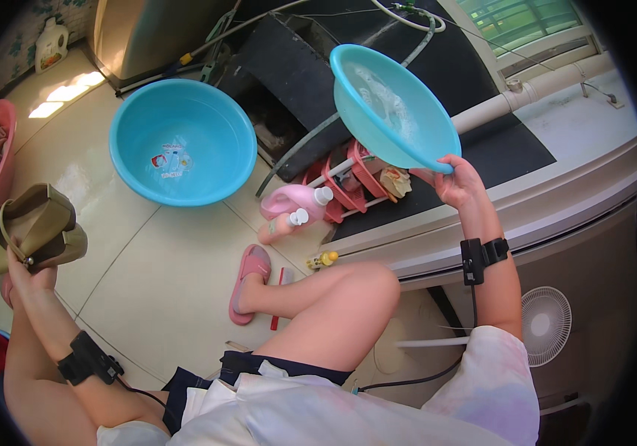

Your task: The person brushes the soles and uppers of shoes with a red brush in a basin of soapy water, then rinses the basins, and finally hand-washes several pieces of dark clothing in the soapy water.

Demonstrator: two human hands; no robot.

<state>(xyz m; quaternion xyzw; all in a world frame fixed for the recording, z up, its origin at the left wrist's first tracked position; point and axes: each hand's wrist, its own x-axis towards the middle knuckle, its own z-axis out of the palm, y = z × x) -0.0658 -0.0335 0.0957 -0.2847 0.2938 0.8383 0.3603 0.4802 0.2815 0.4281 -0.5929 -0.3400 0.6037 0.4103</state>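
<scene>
My left hand (32,276) grips a pair of olive-green shoes (66,212) with a thin strap, holding them up on the left side. Their inner sides face upward and partly hide one another. Over on the right, my right hand (458,186) has its fingers closed on the near rim of a light blue basin (352,70). That basin is tilted, with white suds inside it, and its far side is over the dark ledge. A second, deeper blue basin (218,119) sits upright on the tiled floor between my hands, a printed picture on its bottom.
A pink basin (2,119) of clothes stands at far left. Near the floor's right side are a pink jug (289,201), a pump bottle (277,229), a small yellow bottle (324,260), a red-and-white brush (280,297) and a red rack (344,197). A hose (296,149) crosses the ledge.
</scene>
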